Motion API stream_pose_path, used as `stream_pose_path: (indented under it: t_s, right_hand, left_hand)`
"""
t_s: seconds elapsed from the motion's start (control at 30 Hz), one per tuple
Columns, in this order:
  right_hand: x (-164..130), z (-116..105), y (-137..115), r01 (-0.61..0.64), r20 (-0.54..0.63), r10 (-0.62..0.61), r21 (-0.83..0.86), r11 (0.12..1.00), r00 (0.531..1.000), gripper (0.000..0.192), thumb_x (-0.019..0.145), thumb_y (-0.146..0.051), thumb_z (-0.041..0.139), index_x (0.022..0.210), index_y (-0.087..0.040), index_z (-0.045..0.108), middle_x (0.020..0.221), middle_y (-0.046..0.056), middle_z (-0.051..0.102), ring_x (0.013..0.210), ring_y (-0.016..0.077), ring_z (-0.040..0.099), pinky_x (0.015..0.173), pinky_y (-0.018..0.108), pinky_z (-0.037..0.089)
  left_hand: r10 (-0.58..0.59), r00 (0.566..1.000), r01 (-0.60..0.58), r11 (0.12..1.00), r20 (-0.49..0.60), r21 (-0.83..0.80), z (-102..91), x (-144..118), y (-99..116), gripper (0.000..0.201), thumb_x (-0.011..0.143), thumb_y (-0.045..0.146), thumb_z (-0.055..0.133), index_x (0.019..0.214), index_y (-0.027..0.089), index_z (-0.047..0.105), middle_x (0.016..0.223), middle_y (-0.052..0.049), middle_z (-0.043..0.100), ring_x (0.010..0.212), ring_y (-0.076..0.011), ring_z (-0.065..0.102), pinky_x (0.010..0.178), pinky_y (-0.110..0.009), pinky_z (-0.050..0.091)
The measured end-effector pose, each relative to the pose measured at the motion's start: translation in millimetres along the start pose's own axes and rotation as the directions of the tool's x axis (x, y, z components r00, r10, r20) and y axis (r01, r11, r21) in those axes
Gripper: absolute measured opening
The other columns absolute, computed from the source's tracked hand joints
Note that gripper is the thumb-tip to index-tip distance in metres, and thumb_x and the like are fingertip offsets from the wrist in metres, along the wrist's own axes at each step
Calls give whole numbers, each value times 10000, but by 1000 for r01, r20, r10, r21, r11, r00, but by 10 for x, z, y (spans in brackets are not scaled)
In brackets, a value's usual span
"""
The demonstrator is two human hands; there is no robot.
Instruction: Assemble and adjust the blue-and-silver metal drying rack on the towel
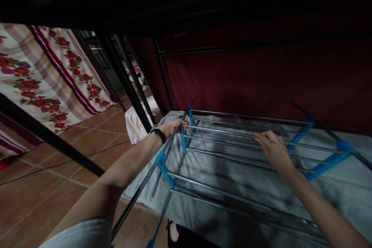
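A rack of thin metal tubes with blue plastic connectors (166,170) stretches across in front of me. My left hand (172,126), with a black band on the wrist, is closed at the rack's left side, where a blue connector (183,139) meets a tube end. My right hand (272,148) pinches a long metal tube (226,129) that runs from that connector toward the right side. Other tubes (221,192) lie lower and nearer to me. At the right, two blue connectors (329,166) join the tubes to a dark slanted pole (328,133).
Beneath the rack lies a grey cloth (203,209). Dark red fabric (261,81) hangs behind it. Black metal posts (124,81) stand at the left, with a floral curtain (55,77) beyond. A cable (66,161) crosses the tiled floor (95,135). A dark surface hangs low overhead.
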State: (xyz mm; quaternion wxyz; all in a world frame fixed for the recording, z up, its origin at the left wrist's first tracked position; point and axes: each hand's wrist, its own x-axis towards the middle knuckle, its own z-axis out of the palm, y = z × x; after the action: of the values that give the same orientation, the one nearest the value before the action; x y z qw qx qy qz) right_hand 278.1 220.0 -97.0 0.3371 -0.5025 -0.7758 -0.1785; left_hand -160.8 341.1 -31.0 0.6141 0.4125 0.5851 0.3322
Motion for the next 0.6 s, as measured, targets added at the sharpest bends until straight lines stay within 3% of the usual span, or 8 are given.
stream_pose_path:
  t_s: [0.2,0.6]
  right_hand:
    - [-13,18,19,1,14,0,-30,1000,1000,343,1020,-314,427,1194,-195,698,977,98,616,897,234,586,779,369,387]
    - [3,20,14,7,15,-6,-39,999,1000,325,1019,-304,428,1195,-218,688,963,90,625,863,226,577,774,369,367]
  left_hand:
    - [-80,997,80,996,2,-31,-5,22,-8,92,823,180,733,784,140,659,583,-24,641,505,-157,612,555,-271,555]
    - [-39,999,39,998,0,-40,14,-31,7,116,832,178,738,906,118,671,631,-37,673,537,-179,652,563,-289,574]
